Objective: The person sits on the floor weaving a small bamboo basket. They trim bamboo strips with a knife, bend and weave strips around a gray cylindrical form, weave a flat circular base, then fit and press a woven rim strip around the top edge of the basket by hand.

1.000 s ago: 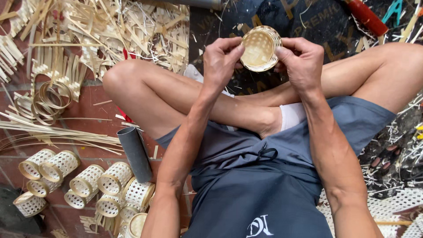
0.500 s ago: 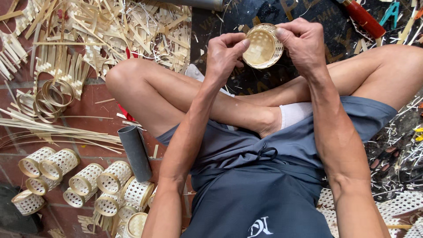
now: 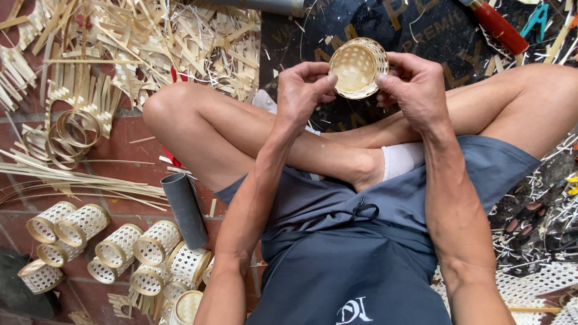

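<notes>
we had the little woven basket point(image 3: 358, 67) up between both hands | left hand point(image 3: 303, 93) and right hand point(image 3: 413, 86) pinched opposite rims, opening facing us to see inside | finished tubes point(image 3: 120, 247) lay below-left of the left hand

woven cylinders point(image 3: 120, 244) beside a grey pipe point(image 3: 185, 209), bamboo strips point(image 3: 138, 42) scattered.

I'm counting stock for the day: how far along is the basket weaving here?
Done: a cluster of small openwork woven bamboo cylinders lies on the brick floor at the person's left. In hand: the left hand and right hand hold a small round woven bamboo basket by its rim, its woven bottom showing. Left: loose bamboo strips and coiled bamboo hoops remain unused.
</notes>
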Tool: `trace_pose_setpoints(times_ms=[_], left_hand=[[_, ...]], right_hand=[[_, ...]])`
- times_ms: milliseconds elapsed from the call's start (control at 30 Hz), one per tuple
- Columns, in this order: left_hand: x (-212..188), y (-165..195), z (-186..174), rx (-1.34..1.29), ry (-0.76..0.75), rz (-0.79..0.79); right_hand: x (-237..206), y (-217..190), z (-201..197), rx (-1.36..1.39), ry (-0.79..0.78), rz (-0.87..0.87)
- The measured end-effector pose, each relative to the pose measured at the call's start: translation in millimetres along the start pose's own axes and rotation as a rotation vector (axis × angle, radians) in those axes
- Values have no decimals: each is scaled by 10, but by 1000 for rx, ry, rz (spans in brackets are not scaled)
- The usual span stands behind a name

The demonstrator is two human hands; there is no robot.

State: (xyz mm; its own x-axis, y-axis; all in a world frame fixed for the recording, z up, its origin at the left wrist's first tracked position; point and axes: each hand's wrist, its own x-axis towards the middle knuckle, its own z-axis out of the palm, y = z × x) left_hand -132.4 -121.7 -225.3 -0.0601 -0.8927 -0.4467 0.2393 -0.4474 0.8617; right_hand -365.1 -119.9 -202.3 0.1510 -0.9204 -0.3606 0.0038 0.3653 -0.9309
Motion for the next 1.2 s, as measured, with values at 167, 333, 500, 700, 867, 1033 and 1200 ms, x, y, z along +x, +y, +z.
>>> trace_pose_setpoints(times_ms=[167,333,500,700,867,1033,1200], left_hand=[[-43,-26,13,17,30,-71],[-50,-48,-1,-42,12,-58],[-37,-40,31,14,35,-26],[-389,249,-122,975,74,416],[-518,814,-935,1395,124,533],[173,1045,-1167,1542,177,407],[586,1062,-1000,1434,114,567]], right_hand=[[-6,46,16,-123,38,-25],[-58,89,93,29,80,-3],[-56,126,85,-11,88,-7],[18,-60,-41,-180,180,-10],[740,-497,-281,-673,202,-560],[2028,-842,104,-1129,145,-987],[2579,-1158,528,-1447,-88,-1012]])
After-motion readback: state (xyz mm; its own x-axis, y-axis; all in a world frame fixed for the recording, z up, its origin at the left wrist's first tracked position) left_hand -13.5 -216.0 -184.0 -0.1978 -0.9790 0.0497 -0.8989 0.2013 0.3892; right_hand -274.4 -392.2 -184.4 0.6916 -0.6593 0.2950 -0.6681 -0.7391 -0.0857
